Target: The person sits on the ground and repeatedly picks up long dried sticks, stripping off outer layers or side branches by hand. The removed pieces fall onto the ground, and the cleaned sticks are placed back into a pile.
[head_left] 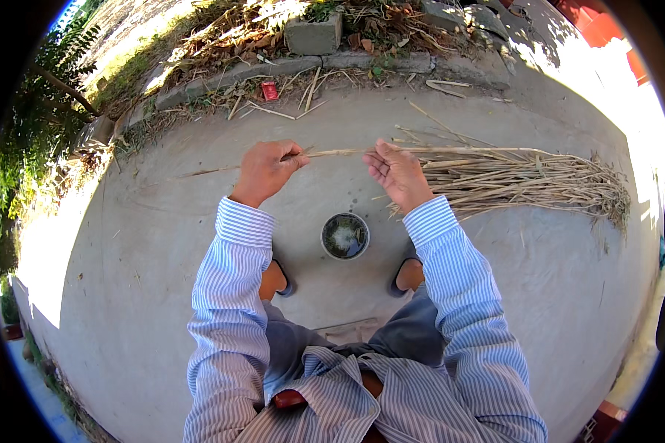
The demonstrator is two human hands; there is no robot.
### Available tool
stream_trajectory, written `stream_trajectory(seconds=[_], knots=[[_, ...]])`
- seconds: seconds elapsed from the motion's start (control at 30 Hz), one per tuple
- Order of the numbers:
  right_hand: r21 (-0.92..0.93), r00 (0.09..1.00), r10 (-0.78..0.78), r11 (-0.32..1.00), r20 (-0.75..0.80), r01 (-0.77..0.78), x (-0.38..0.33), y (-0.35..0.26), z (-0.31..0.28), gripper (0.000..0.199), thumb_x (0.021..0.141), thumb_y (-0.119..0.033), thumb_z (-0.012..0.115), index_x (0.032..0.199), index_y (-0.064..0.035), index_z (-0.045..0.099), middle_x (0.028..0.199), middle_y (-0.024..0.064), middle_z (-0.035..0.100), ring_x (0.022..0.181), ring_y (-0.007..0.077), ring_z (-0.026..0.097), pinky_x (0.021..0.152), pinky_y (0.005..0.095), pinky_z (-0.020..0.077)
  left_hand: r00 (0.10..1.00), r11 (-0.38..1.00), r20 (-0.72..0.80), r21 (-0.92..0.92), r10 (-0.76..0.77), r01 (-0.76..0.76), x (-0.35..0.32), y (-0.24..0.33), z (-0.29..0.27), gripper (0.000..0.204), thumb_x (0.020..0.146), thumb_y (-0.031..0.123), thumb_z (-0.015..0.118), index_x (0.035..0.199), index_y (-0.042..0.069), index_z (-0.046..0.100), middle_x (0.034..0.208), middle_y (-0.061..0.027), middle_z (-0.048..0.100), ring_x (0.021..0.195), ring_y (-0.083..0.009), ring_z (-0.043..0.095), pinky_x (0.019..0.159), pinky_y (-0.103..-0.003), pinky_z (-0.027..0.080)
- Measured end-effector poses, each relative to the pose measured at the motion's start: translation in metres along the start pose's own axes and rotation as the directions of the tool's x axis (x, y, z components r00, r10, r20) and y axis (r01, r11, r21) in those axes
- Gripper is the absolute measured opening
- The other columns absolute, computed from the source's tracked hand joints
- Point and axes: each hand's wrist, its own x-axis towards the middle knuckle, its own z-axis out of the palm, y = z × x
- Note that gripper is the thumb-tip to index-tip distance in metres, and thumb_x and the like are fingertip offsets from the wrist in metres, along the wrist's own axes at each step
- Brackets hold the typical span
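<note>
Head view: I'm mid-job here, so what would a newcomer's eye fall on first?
Probably the big bundle of dry stalks lying on the grey ground at the right. Next comes the long thin stalk across the upper middle, pinched in the left hand and running to the right hand, whose grip is unclear. The round bowl of dark liquid stands out near the centre.

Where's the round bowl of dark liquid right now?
In the head view, the bowl sits on the grey ground near the picture's middle, a little ahead of and between the left foot and right foot.
</note>
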Motion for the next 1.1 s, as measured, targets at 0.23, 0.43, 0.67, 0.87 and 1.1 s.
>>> stream_trajectory(seconds=[0.23, 0.43, 0.67, 0.87, 1.1], knots=[[-0.003, 0.998, -0.020, 1.000, 0.053, 0.020, -0.007, -0.003, 0.006, 0.029, 0.091, -0.020, 0.062, 0.113, -0.0037, 0.055, 0.104, 0.0091, 0.065, 0.097, 0.0197, 0.064, 0.081, 0.0296, 0.0498, 0.931, 0.700, 0.097, -0.633, -0.353, 0.331, 0.002, -0.022, 0.006, 0.021, 0.087, 0.021, 0.067, 0.090, 0.000, 0.066, 0.080, -0.0024, 0.068, 0.075, -0.0089, 0.061, 0.068, -0.024, 0.047], [0.032, 0.994, 0.056, 0.998, 0.098, -0.060, -0.006, 0.013, 0.010, 0.028, 0.091, -0.020, 0.062, 0.113, -0.0038, 0.055, 0.104, 0.0089, 0.065, 0.099, 0.0192, 0.063, 0.082, 0.0300, 0.0501, 0.991, 0.991, -0.062, -0.057, 0.120, -0.124, 0.003, 0.009, 0.017, 0.027, 0.083, 0.026, 0.070, 0.096, 0.002, 0.066, 0.083, -0.0086, 0.070, 0.075, -0.0163, 0.065, 0.069, -0.029, 0.048], [0.049, 0.998, 0.036, 0.998, 0.054, -0.039, -0.005, -0.001, 0.006, 0.024, 0.091, -0.020, 0.062, 0.109, -0.0041, 0.057, 0.101, 0.0082, 0.065, 0.096, 0.0183, 0.063, 0.079, 0.0289, 0.0511, 0.975, 0.926, -0.170, -0.372, -0.142, 0.070, 0.013, 0.003, 0.012, 0.021, 0.083, 0.025, 0.069, 0.085, 0.004, 0.066, 0.074, -0.0088, 0.067, 0.060, -0.0151, 0.059, 0.057, -0.030, 0.045], [0.089, 0.986, 0.095, 0.990, 0.134, -0.108, -0.008, 0.012, 0.012, 0.019, 0.091, -0.020, 0.063, 0.103, -0.0054, 0.060, 0.096, 0.0061, 0.065, 0.089, 0.0162, 0.063, 0.076, 0.0286, 0.0516, 0.961, 0.947, -0.046, 0.192, 0.272, -0.259, 0.009, 0.026, 0.040, 0.026, 0.080, 0.033, 0.069, 0.079, 0.007, 0.064, 0.067, -0.0086, 0.062, 0.068, -0.0277, 0.058, 0.068, -0.039, 0.040], [0.166, 0.991, 0.012, 0.986, -0.131, 0.010, 0.010, -0.026, -0.040, 0.017, 0.092, -0.019, 0.061, 0.102, -0.0057, 0.059, 0.095, 0.0069, 0.066, 0.083, 0.0145, 0.061, 0.070, 0.0272, 0.0517, 0.990, 0.954, -0.134, 0.298, 0.050, -0.008, -0.015, -0.035, -0.045, 0.019, 0.075, 0.024, 0.072, 0.077, 0.008, 0.063, 0.066, -0.0059, 0.062, 0.066, -0.0251, 0.058, 0.068, -0.038, 0.040]])
